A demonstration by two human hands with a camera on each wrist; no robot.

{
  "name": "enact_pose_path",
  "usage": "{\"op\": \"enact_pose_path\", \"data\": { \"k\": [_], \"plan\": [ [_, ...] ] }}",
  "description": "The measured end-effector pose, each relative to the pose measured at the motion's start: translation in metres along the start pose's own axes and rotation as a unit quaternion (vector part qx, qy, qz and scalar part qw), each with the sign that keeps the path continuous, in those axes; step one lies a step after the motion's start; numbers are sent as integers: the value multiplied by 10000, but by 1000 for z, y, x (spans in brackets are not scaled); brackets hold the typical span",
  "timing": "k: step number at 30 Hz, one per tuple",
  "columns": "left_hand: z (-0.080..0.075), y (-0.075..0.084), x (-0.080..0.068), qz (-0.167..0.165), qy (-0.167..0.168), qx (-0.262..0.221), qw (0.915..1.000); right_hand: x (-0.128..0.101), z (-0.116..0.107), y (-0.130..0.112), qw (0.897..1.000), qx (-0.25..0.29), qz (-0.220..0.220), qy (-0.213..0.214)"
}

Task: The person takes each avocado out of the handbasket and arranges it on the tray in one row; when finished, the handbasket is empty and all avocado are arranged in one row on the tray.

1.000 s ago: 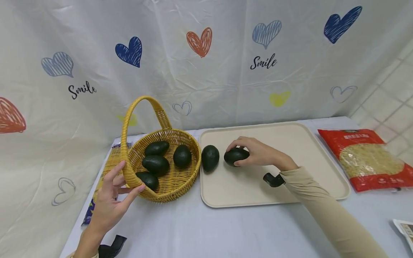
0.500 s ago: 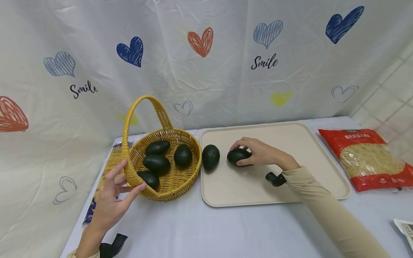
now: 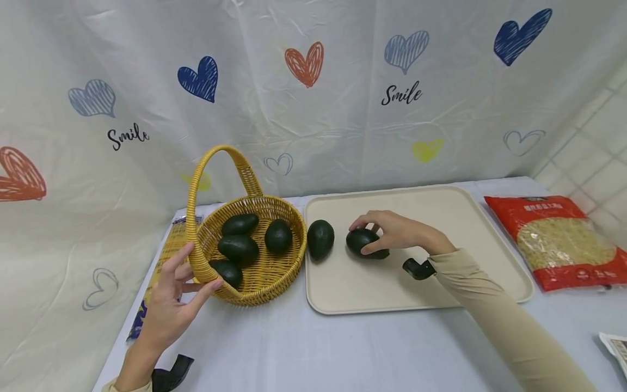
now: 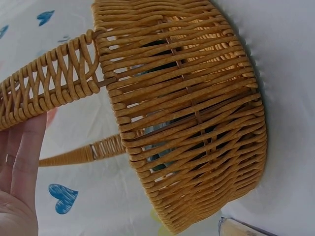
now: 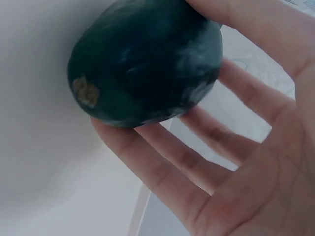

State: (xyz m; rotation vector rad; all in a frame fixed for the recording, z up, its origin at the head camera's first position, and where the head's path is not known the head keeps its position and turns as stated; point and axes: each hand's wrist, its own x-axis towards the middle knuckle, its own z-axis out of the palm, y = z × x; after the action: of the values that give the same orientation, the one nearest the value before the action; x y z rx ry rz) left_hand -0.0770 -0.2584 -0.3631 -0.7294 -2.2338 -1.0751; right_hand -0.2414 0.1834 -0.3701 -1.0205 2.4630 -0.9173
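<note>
My left hand (image 3: 166,307) grips the near foot of the handle on a yellow wicker basket (image 3: 264,286). Several dark green avocados (image 3: 238,249) lie in that basket, tilted toward me in the head view. From the left wrist view, the woven basket side (image 4: 187,113) hides most of them, and the left fingers (image 4: 27,152) rest against the handle. Over a beige tray, my right hand (image 3: 399,231) holds another avocado (image 3: 361,239) between thumb and fingers. Its brown stem end shows on that avocado (image 5: 142,64) in the right wrist view. One more avocado (image 3: 320,239) lies at the tray's left edge.
The beige tray (image 3: 352,294) stands right beside the basket. A red bag of pasta (image 3: 563,245) lies to the tray's right, and a long yellow and purple packet (image 3: 168,247) lies behind my left hand. A printed curtain (image 3: 338,136) hangs along the back.
My right hand has shifted slightly to the right with the avocado, which has turned so its far end shows past the thumb. The left hand stays on the basket handle.
</note>
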Motion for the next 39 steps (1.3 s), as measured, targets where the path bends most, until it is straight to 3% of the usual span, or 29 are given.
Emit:
{"op": "enact_pose_path", "data": {
  "k": [15, 20, 29, 39],
  "plan": [
    [2, 2, -1, -34, -10, -32, 10000, 14, 19, -4, 9921, 247, 778, 949],
    [3, -1, -2, 34, -12, 15, 10000, 13, 15, -8, 9924, 141, 866, 868],
    [1, -1, -3, 22, 14, 29, 10000, 14, 9, -13, 9983, 139, 152, 538],
    [-1, 2, 0, 40, -30, 114, 9999, 15, 17, -19, 9943, 367, 696, 714]
  ]
}}
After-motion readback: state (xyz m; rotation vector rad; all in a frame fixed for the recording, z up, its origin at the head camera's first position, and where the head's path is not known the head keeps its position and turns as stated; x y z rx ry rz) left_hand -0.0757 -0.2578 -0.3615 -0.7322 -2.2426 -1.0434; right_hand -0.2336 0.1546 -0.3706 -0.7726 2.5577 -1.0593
